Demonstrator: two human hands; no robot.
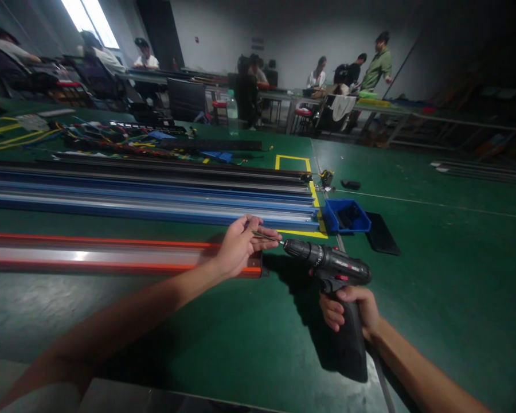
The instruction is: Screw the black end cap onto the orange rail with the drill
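Note:
My right hand [348, 310] is wrapped round the handle of a black cordless drill [327, 264], whose chuck points left. A thin metal bit [264, 234] reaches from the chuck toward my left hand [241, 246]. The thumb and fingers of that hand are closed lightly on the bit, close to its far end; the tip is partly hidden. Below the left hand lies a long orange-edged metal profile [155, 258] with a dark end piece [264, 265]. The drill is held above the green table, its shadow falling beneath it.
Blue and black profiles [198, 201] lie behind, ending near yellow tape [292, 156]. A blue bin [347, 217] with dark parts stands beside a flat black object [382, 234]. Wires [112, 137] and a bottle [233, 113] are further back. Several people sit or stand at other tables.

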